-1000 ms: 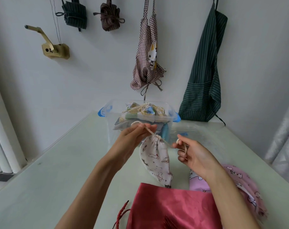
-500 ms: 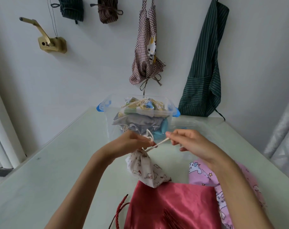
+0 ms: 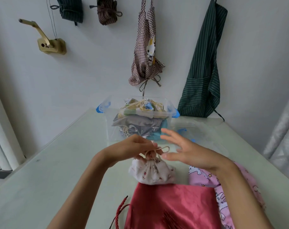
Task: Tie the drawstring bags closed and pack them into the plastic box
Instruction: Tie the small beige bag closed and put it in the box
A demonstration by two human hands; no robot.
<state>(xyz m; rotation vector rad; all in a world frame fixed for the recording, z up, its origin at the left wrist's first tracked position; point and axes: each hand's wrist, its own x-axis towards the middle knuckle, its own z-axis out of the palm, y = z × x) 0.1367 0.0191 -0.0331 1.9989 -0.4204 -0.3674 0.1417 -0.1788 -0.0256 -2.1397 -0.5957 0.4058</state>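
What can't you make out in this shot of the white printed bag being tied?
- Knot on the white printed drawstring bag: head view, covered by the left hand.
- Red satin bag and pink cartoon bag: cut off by the bottom edge.
- Right hand: fingers motion-blurred.
- Clear plastic box: lower contents jumbled behind its wall.

No words to read

No letters, numbers or brand names can be read on anything here. The checked apron on the wall has a cartoon cat picture, but no words with it. The pink bag has small cartoon animals and stars, and some dark marks near its bottom edge that are too small and blurry to read.
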